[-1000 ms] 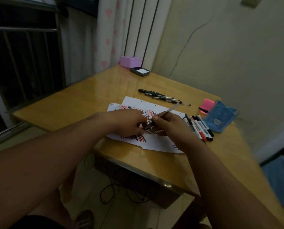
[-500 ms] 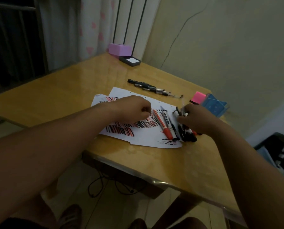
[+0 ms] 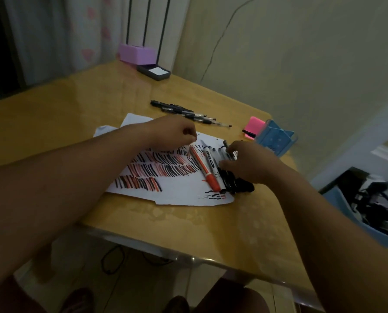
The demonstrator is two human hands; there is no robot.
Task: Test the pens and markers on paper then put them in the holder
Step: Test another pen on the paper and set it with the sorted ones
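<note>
A white paper [image 3: 177, 193] covered in red and black strokes lies on the wooden table [image 3: 143, 222]. My left hand [image 3: 172, 132] rests on the paper's far part as a curled fist, with nothing visible in it. A red marker [image 3: 203, 166] and a row of black-capped markers [image 3: 240, 185] lie on the paper's right edge. My right hand [image 3: 249, 161] arches over that row with its fingertips down among the markers; whether it grips one is hidden. The blue holder [image 3: 276, 138] stands just beyond my right hand. Several black pens [image 3: 188, 112] lie farther back.
A pink block [image 3: 254, 126] sits left of the holder. A pink box [image 3: 138, 54] and a dark tray [image 3: 154, 72] stand at the far corner by the wall. A blue bin [image 3: 337, 199] of cables stands off the table's right edge.
My right hand carried a clear pen from the paper's middle to the marker row and has lowered onto it. My left hand stayed curled on the paper.
</note>
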